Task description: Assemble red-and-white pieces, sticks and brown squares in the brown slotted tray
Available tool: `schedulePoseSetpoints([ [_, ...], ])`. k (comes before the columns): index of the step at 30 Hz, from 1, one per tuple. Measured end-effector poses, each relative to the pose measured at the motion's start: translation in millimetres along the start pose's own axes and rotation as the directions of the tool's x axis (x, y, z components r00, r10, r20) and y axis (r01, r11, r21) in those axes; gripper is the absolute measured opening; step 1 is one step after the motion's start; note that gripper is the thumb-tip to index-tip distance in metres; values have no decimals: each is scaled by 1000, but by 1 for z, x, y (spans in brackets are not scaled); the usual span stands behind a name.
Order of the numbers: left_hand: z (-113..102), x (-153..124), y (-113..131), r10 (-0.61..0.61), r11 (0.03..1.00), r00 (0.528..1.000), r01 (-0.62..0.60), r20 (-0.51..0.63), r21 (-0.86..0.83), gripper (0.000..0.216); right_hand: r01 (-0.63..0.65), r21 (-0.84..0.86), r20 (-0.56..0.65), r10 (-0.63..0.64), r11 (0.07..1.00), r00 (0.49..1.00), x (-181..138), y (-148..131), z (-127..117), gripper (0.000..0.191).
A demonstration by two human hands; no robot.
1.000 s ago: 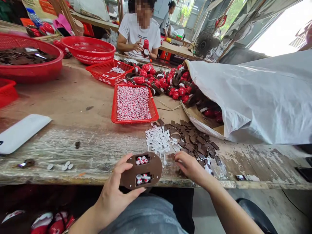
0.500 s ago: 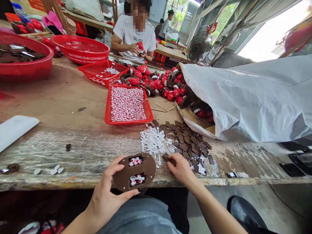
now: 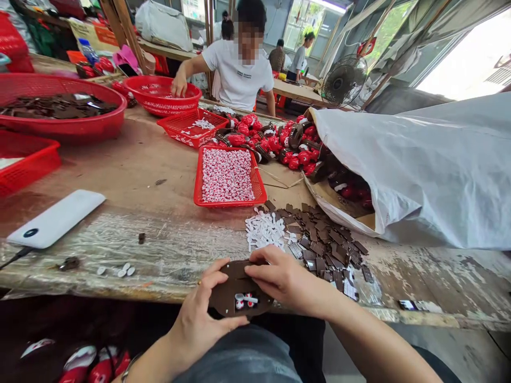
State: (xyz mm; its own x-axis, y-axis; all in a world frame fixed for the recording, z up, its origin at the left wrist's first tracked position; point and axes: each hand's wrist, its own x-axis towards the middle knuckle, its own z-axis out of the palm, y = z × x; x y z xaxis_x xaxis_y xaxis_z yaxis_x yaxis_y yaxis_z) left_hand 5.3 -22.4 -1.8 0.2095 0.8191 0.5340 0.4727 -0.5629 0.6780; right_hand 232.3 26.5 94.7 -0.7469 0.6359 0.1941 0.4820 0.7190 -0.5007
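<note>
My left hand (image 3: 191,319) is closed around the left edge of a brown oval plastic base (image 3: 219,295), held tilted at the table's front edge. One opening in the base shows a small white spoon (image 3: 249,299) lying over red-and-white balls (image 3: 239,305). Over the other opening, my right hand (image 3: 285,279) presses its fingers on a brown rectangular cover (image 3: 239,270), which is mostly hidden by the fingers. Just beyond the hands lie a heap of white spoons (image 3: 263,227) and a pile of brown covers (image 3: 323,234).
A red basket (image 3: 229,203) holds many small red-and-white balls. A big white sack (image 3: 435,175) spills red-and-brown figures (image 3: 275,141). To the left are a white device (image 3: 59,218) with a cable and red tubs (image 3: 80,125). Across the table, a co-worker reaches into a red basket (image 3: 163,101).
My right hand has moved left from the pile to the base with a brown cover. The opening of balls there is now covered. The view has turned left; the co-worker's hand went into a basket.
</note>
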Motion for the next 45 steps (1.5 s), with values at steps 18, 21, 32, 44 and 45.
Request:
schedulePoseSetpoints([
  [18,-2,-5,-18,226,966,972,-231,59,117,47,-550,491,62,603,676,796,-17,30,27,29],
  [21,-4,-9,-19,187,975,981,-191,50,113,48,-759,52,-107,759,649,642,-51,61,7,26],
  [32,-3,1,-15,130,984,991,-132,24,118,46,-748,124,-357,732,652,580,-95,97,18,40],
  [44,-7,-1,-15,54,996,997,-58,57,70,46,-554,-331,-129,545,764,829,-108,69,56,6],
  [45,-6,0,-14,67,995,996,-71,55,71,45,-560,-340,-142,547,756,825,-109,70,58,6],
])
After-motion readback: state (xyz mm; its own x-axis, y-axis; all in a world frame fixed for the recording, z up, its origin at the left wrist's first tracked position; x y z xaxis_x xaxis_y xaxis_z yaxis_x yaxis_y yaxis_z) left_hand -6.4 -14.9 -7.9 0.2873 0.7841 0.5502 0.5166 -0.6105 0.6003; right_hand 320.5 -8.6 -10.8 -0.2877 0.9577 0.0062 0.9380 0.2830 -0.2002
